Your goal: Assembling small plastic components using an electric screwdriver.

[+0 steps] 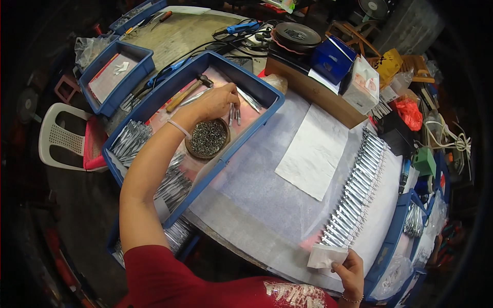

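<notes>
My left hand (218,104) reaches over a blue tray (224,160), its fingers closed on several slim silver metal rods (234,115) that point downward. Under that wrist sits a round bowl of small metal parts (207,138). Beyond it lies a hammer (184,95) with a wooden handle. My right hand (350,270) pinches a small white piece of paper or cloth (326,256) at the near end of a long row of silver metal pieces (354,190). Those pieces lie side by side on the white-covered table.
Bundles of silver rods (174,187) fill the tray's near side. A white sheet (314,154) lies mid-table. A cardboard strip (308,92) borders the back, with a blue bin (333,59) and a white box (362,84) behind. A smaller blue tray (138,77) stands far left, beside a plastic chair (64,131).
</notes>
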Motion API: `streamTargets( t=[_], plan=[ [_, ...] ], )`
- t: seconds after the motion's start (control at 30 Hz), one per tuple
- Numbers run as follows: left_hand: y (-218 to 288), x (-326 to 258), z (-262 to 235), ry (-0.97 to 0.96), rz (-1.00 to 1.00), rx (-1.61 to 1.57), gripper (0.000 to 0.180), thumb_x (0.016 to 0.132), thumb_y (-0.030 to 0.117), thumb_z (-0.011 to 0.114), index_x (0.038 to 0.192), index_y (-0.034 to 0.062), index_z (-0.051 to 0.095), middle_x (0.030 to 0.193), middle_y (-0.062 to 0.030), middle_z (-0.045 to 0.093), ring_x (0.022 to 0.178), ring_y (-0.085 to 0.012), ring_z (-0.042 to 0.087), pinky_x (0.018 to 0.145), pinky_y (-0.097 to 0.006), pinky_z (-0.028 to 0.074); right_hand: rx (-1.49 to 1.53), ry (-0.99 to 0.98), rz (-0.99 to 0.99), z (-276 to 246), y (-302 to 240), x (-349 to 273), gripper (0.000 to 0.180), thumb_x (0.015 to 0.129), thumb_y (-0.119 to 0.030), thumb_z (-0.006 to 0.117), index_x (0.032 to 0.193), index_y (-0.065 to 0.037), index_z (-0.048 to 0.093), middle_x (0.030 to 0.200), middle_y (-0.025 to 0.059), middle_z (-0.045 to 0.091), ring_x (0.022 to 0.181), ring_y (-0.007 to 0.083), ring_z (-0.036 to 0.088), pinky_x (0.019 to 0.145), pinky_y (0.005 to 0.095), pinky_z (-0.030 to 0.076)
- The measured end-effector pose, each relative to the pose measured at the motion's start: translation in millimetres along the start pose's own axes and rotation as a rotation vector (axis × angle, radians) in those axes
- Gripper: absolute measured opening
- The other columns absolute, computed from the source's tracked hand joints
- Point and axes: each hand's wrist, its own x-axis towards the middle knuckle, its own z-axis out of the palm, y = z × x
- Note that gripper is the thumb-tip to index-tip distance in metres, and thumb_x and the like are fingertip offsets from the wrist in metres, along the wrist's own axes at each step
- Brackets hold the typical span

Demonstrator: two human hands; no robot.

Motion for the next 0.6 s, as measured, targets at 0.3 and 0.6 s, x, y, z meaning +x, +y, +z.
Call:
streamTargets(
  t=[0.3, 0.6],
  plan=[
    [2.2, -2.0, 0.6, 0.051, 0.000, 0.013, 0.023, 0.076, 0.000, 0.050, 0.086, 0.0088, 0.068, 0.103, -0.0109, 0.057, 0.095, -0.0310, 0.059, 0.080, -0.040, 0.047, 0.006, -0.004, 0.013, 1.5, -0.6, 0.6, 0.029, 0.078, 0.000, 0.063, 0.106, 0.004, 0.057, 0.091, 0.0075, 0.065, 0.077, 0.0133, 0.060, 0.065, 0.0254, 0.049],
    [-12.1, -3.9, 1.5, 0.182, -0.166, 0.130, 0.013, 0.081, 0.005, 0.050, 0.084, 0.0051, 0.063, 0.077, -0.0141, 0.063, 0.074, -0.0342, 0.061, 0.067, -0.040, 0.047, -0.019, -0.011, -0.005, 2.8, -3.2, 0.1, 0.027, 0.078, 0.000, 0.062, 0.104, 0.003, 0.058, 0.089, 0.0067, 0.065, 0.075, 0.0125, 0.059, 0.065, 0.0255, 0.048]
  ],
)
